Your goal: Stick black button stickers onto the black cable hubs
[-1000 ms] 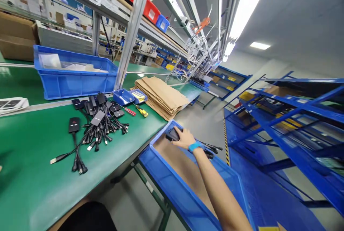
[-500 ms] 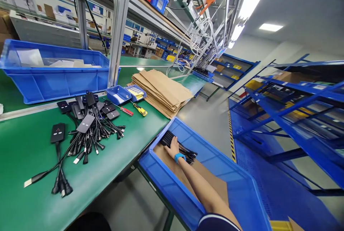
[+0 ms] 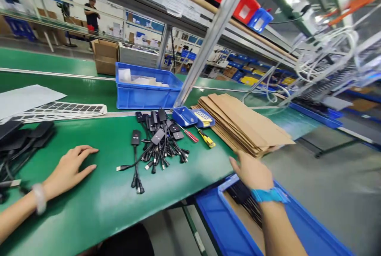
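My left hand (image 3: 70, 168) lies flat and open on the green table (image 3: 89, 204), holding nothing, left of a pile of black cabled adapters (image 3: 156, 139). My right hand (image 3: 253, 172), with a blue wristband, hovers empty over the table's edge, fingers loosely apart, above a blue bin (image 3: 214, 212) beside the table. That bin holds a brown cardboard liner and a row of black adapters (image 3: 244, 198). More black adapters (image 3: 20, 141) lie at the far left.
A stack of brown cardboard sheets (image 3: 247, 123) lies right of the pile. Two small blue trays (image 3: 192, 116), a red screwdriver (image 3: 189, 133) and a yellow tool (image 3: 206, 139) sit between. A large blue crate (image 3: 145, 91) stands behind. A sheet of labels (image 3: 59, 109) lies at left. A person stands far back.
My right hand has let go of the black adapters in the bin and risen to the table's edge, empty. My view has swung left, and my left hand has come into view.
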`<move>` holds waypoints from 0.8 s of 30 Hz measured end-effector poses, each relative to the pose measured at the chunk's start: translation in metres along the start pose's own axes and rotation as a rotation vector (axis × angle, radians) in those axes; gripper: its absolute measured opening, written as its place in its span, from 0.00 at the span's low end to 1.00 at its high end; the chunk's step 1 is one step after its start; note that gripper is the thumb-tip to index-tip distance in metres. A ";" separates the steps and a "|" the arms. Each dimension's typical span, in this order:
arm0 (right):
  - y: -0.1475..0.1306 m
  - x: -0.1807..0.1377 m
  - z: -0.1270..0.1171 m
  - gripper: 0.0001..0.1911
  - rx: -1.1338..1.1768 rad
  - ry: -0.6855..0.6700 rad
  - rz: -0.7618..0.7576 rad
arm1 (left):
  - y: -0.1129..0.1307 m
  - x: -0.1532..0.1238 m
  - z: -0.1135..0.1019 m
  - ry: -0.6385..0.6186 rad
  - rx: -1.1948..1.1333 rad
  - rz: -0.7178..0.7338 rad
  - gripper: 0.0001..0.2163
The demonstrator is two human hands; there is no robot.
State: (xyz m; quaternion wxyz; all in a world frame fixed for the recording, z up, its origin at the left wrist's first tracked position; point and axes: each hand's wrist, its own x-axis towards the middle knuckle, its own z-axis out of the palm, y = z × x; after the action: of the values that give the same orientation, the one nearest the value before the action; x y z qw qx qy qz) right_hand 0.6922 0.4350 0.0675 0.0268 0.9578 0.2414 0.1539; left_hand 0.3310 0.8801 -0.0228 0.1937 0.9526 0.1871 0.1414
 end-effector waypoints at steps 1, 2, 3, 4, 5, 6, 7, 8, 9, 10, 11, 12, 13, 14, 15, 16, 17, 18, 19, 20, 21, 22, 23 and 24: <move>-0.038 0.005 -0.013 0.23 0.083 -0.021 -0.078 | -0.002 0.002 0.003 -0.020 0.019 -0.010 0.22; -0.078 0.007 -0.023 0.24 0.155 -0.054 -0.159 | -0.003 0.003 0.006 -0.034 0.021 -0.013 0.22; -0.120 0.008 -0.031 0.24 0.205 -0.090 -0.228 | -0.004 0.003 0.008 -0.043 0.011 -0.011 0.22; -0.159 0.009 -0.036 0.25 0.223 -0.121 -0.279 | -0.003 0.003 0.009 -0.039 -0.011 -0.003 0.22; -0.194 0.010 -0.038 0.27 0.209 -0.141 -0.302 | -0.002 0.001 0.009 -0.029 -0.041 0.008 0.21; -0.224 0.011 -0.038 0.30 0.171 -0.144 -0.291 | 0.000 0.000 0.009 -0.015 -0.076 0.019 0.21; -0.247 0.013 -0.036 0.31 0.130 -0.158 -0.265 | 0.001 -0.003 0.008 0.004 -0.111 0.029 0.20; -0.264 0.015 -0.034 0.31 0.101 -0.166 -0.239 | 0.003 -0.004 0.008 0.027 -0.142 0.036 0.20; -0.276 0.017 -0.032 0.30 0.076 -0.170 -0.219 | 0.005 -0.006 0.007 0.055 -0.168 0.042 0.20; -0.284 0.019 -0.030 0.30 0.069 -0.171 -0.218 | 0.007 -0.007 0.007 0.080 -0.188 0.049 0.20; -0.289 0.019 -0.029 0.29 0.087 -0.168 -0.245 | 0.010 -0.007 0.007 0.100 -0.203 0.056 0.21; -0.293 0.018 -0.028 0.30 0.128 -0.164 -0.303 | 0.012 -0.006 0.008 0.112 -0.217 0.065 0.22; -0.297 0.015 -0.028 0.31 0.189 -0.164 -0.387 | 0.014 -0.004 0.009 0.116 -0.231 0.077 0.24; -0.302 0.010 -0.027 0.32 0.264 -0.171 -0.490 | 0.017 -0.002 0.010 0.110 -0.245 0.092 0.26; -0.308 0.006 -0.025 0.33 0.342 -0.186 -0.605 | 0.019 0.001 0.012 0.097 -0.257 0.106 0.28; -0.315 0.001 -0.022 0.34 0.409 -0.205 -0.712 | 0.021 0.004 0.013 0.076 -0.262 0.119 0.30; -0.323 -0.003 -0.019 0.35 0.452 -0.221 -0.785 | 0.023 0.007 0.014 0.052 -0.256 0.133 0.30; -0.330 -0.006 -0.015 0.36 0.472 -0.224 -0.811 | 0.024 0.009 0.015 0.020 -0.240 0.148 0.28; -0.337 -0.007 -0.010 0.36 0.470 -0.215 -0.786 | 0.025 0.011 0.015 -0.014 -0.216 0.161 0.26; -0.343 -0.007 -0.006 0.36 0.451 -0.195 -0.718 | 0.026 0.011 0.014 -0.046 -0.189 0.172 0.24; -0.347 -0.006 -0.002 0.35 0.421 -0.172 -0.629 | 0.026 0.010 0.012 -0.068 -0.168 0.180 0.23; -0.349 -0.005 0.001 0.33 0.389 -0.152 -0.548 | 0.026 0.009 0.009 -0.080 -0.162 0.186 0.23; -0.350 -0.005 0.003 0.31 0.363 -0.141 -0.503 | 0.024 0.007 0.005 -0.084 -0.175 0.194 0.23; -0.350 -0.005 0.005 0.29 0.352 -0.138 -0.507 | 0.022 0.005 0.000 -0.091 -0.205 0.207 0.23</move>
State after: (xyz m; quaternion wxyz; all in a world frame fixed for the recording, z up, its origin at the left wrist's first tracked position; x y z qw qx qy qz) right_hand 0.5304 0.7419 0.0175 -0.0856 0.8653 0.4928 0.0328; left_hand 0.3418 0.8632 -0.0130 0.2825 0.9475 0.0635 0.1357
